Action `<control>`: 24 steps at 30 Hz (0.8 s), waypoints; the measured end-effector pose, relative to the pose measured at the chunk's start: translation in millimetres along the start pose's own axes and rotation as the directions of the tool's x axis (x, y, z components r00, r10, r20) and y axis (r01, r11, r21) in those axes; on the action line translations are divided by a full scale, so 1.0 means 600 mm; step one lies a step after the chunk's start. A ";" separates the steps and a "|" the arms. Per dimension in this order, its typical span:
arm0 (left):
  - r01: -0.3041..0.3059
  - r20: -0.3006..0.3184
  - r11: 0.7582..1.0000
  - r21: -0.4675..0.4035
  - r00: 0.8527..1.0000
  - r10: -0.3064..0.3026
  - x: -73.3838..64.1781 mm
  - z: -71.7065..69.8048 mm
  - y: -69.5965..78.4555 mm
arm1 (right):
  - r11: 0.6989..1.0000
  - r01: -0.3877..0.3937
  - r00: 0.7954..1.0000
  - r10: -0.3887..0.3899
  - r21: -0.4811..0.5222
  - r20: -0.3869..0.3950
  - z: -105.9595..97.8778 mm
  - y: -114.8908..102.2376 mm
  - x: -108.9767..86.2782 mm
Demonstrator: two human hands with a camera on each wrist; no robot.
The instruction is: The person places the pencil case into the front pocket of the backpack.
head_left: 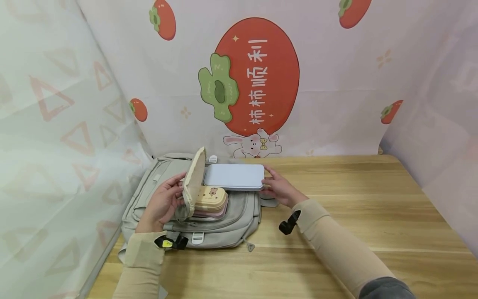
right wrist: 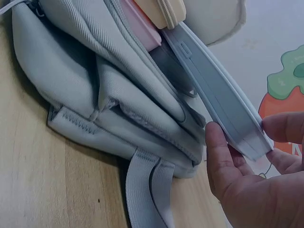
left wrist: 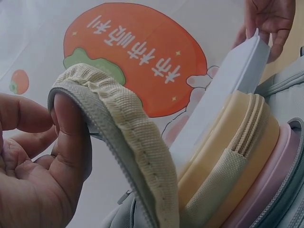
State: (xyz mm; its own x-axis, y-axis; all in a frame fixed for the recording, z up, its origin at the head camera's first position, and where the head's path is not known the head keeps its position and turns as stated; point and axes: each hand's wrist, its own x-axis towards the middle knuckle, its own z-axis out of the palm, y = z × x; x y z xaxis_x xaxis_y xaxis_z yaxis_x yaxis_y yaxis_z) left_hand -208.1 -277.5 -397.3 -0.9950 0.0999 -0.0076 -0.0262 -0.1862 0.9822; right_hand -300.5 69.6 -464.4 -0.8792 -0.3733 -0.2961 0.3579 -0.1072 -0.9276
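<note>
A grey backpack [head_left: 224, 238] lies flat on the table, its front pocket unzipped. My left hand [head_left: 163, 204] holds the cream-edged pocket flap [head_left: 195, 178] up by its edge, fingers curled at the zipper rim [left wrist: 107, 130]. Inside the opening sit a yellow pencil case [head_left: 209, 196] with a small bear print and, under it, a pink case [left wrist: 256, 183]. My right hand [head_left: 281, 189] grips the right end of a flat pale-blue box [head_left: 234, 176], thumb and fingers on opposite faces [right wrist: 223, 95]. The box's other end reaches in beside the yellow case.
The wooden table [head_left: 354, 199] extends to the right of the backpack. A strap [right wrist: 147, 190] hangs from the bag's side onto the tabletop. Behind stands a printed cloth [head_left: 257, 79] with a big persimmon, and another cloth [head_left: 56, 124] borders the left.
</note>
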 end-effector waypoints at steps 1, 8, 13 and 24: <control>0.004 -0.002 1.000 0.010 1.000 -0.004 0.000 0.000 -0.001 | 1.000 -0.002 1.000 0.002 -0.007 0.002 0.002 -0.001 0.001; 0.014 0.012 0.998 0.059 1.000 -0.015 0.005 0.001 -0.003 | 0.999 -0.019 1.000 0.018 -0.031 -0.022 0.012 -0.006 0.011; 0.024 0.016 0.996 0.089 1.000 -0.025 0.012 0.006 -0.003 | 0.999 -0.025 1.000 0.024 -0.029 -0.017 0.021 -0.010 0.014; 0.024 0.012 0.992 0.125 1.000 -0.026 0.022 0.015 -0.004 | 0.998 -0.047 0.999 0.047 -0.036 -0.008 0.038 -0.015 0.026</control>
State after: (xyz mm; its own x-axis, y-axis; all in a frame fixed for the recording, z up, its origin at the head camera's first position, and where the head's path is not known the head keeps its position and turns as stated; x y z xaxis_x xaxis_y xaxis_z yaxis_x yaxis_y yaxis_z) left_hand -220.3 -266.7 -398.0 -0.9927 0.1165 -0.0306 -0.0379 -0.0605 0.9975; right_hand -310.5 43.8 -455.3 -0.8639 -0.3707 -0.3410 0.3874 -0.0563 -0.9202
